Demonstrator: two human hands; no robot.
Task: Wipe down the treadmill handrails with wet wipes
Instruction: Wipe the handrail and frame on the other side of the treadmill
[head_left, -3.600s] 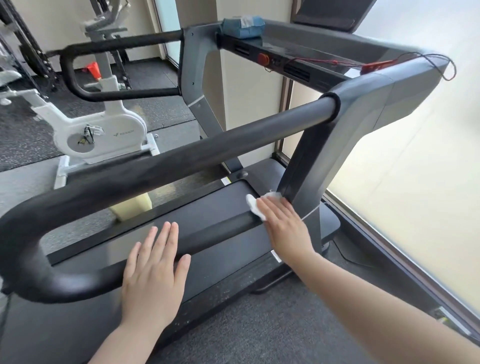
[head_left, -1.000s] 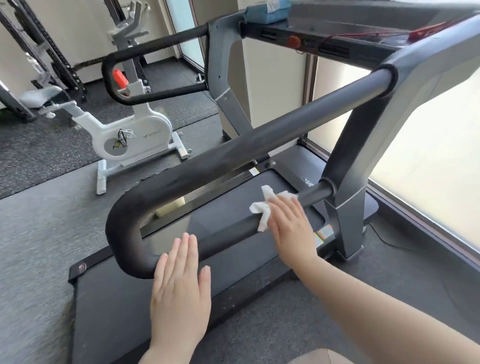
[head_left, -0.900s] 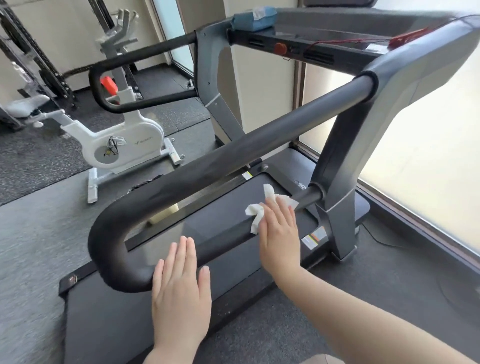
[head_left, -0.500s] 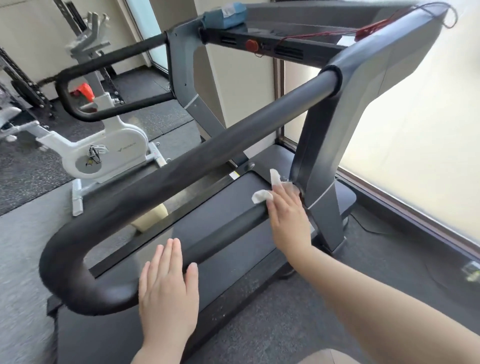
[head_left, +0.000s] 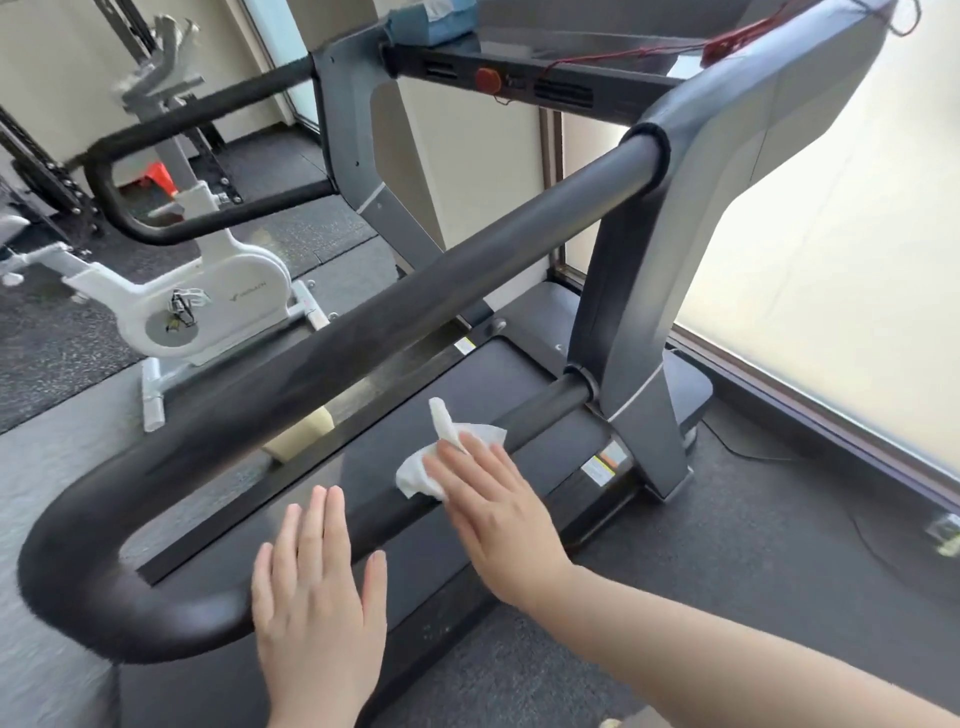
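Observation:
The treadmill's near handrail (head_left: 363, 322) is a black padded loop with an upper bar and a lower bar joined by a curve at the left. My right hand (head_left: 493, 499) lies flat with straight fingers on the lower bar (head_left: 545, 405), pressing a crumpled white wet wipe (head_left: 441, 457) against it. The wipe sticks out beyond my fingertips. My left hand (head_left: 317, 587) rests flat and open on the same lower bar, closer to the curved end. A blue pack of wipes (head_left: 431, 21) sits on the console at the top.
The grey upright (head_left: 639, 332) joins both bars at the right. A far handrail (head_left: 208, 156) mirrors this one. A white exercise bike (head_left: 208, 306) stands at the left on the rubber floor. A frosted window (head_left: 831, 260) runs along the right, with cables on the floor below it.
My right hand has slid the wipe back along the lower bar, away from the upright and toward my left hand. My left hand stays resting flat on the bar.

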